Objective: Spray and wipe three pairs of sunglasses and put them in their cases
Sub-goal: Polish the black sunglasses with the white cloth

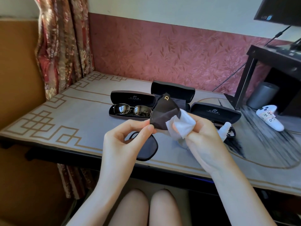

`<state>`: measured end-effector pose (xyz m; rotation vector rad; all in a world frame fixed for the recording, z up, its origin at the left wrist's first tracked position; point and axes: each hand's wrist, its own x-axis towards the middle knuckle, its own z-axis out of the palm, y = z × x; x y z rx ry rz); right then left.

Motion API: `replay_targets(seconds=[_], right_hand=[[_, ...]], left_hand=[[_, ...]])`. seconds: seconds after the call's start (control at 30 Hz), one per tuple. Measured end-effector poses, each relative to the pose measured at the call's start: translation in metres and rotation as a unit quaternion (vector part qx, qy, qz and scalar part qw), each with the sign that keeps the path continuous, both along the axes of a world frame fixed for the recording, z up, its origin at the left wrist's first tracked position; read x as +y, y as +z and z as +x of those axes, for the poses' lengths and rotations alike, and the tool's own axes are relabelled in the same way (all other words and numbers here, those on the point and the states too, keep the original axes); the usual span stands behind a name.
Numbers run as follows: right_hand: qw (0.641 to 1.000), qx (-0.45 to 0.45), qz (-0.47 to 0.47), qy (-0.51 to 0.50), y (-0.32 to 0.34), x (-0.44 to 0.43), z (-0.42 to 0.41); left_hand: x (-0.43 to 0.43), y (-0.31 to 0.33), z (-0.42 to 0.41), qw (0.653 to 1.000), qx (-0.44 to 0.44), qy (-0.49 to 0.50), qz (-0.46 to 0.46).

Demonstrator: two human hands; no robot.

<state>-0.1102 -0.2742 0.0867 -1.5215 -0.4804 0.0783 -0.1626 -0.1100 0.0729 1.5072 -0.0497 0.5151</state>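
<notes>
From the head view, the person sits at a table covered with a grey mat with a gold fret border, and holds both hands up over its near edge. The left hand pinches the black sunglasses between thumb and forefinger at the lower corner of the raised lens. The other lens hangs lower, behind that hand. A gold letter D shows on the temple at the top of the frame. The right hand has its fingers curled round a bunched white cloth, which it presses against the right side of the raised lens. Three open cases stand on the mat behind the hands. The left case holds metal-framed sunglasses lying lenses up. The middle case, just behind the held pair, shows only dark lining. The right case is partly hidden by the right hand, so its contents cannot be told. A small white bottle shows just past the right knuckles, in front of that case. Further right lies a white controller with handwritten labels, near a grey cylinder under a black stand. A flowered curtain hangs at the left.
</notes>
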Motion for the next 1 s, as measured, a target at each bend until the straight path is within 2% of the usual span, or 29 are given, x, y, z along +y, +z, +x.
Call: replay_targets(seconds=[0.1,0.27,0.53,0.73,0.9,1.0], right_hand=[[1.000,0.013,0.013,-0.001,-0.002,0.006,-0.003],[0.997,0.016,0.038,-0.068,-0.008,0.021,-0.007],[1.000,-0.012,-0.022,0.009,0.000,0.002,-0.001],[0.998,0.023,0.004,-0.053,0.006,0.005,0.002],[0.988,0.004,-0.061,-0.141,0.003,0.021,0.001],[0.988,0.032,-0.043,-0.146,0.007,0.023,0.002]], left_hand=[[-0.003,-0.001,0.001,1.000,-0.001,-0.002,0.004],[-0.005,-0.006,0.001,1.000,0.005,-0.009,0.002],[0.002,-0.001,0.002,1.000,-0.008,-0.017,0.001],[-0.003,-0.007,0.002,0.999,0.009,-0.024,0.041],[-0.004,-0.010,0.001,0.998,0.001,-0.008,0.060],[-0.003,-0.010,0.000,0.998,0.006,-0.015,0.059]])
